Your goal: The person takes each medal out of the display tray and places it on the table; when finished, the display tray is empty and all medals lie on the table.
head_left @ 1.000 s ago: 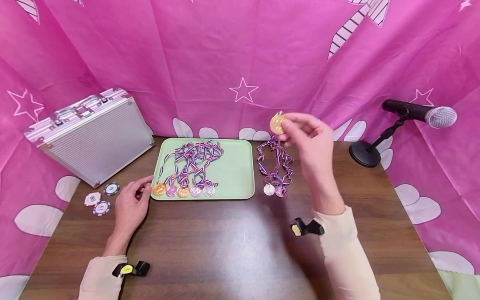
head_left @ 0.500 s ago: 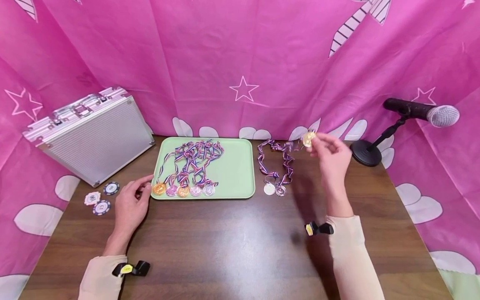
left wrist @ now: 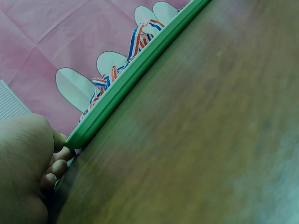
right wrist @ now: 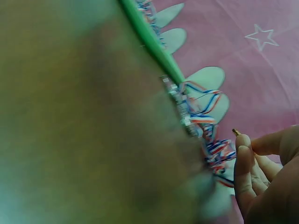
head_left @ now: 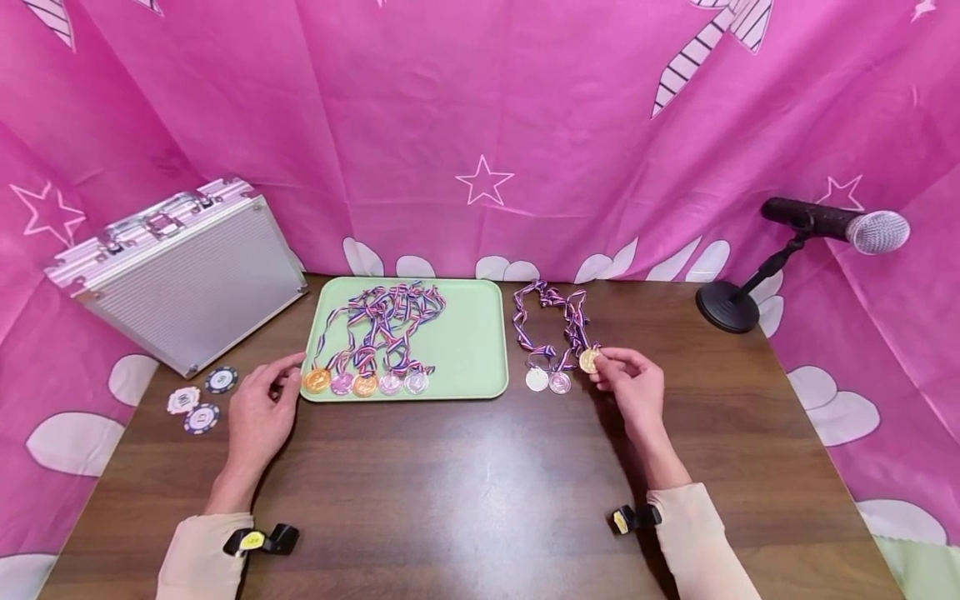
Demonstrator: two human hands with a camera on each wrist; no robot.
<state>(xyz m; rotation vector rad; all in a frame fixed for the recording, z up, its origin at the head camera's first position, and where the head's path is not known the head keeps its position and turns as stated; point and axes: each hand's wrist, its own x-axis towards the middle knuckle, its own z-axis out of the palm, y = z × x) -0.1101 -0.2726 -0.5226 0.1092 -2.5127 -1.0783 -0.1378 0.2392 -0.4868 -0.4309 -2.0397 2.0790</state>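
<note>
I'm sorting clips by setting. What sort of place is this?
Probably a staged tabletop set, not a home: a pink star-print cloth hung around a wooden table, a microphone on a stand, and props such as medals on a green tray.

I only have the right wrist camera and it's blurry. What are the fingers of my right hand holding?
Observer: The right hand pinches a gold medal.
Operator: Is it over the tray?
Observer: No, it is right of the tray, beside a silver medal and a pink medal.
Operator: And the left hand?
Observer: The left hand rests on the table at the tray's front left corner, holding nothing.
</note>
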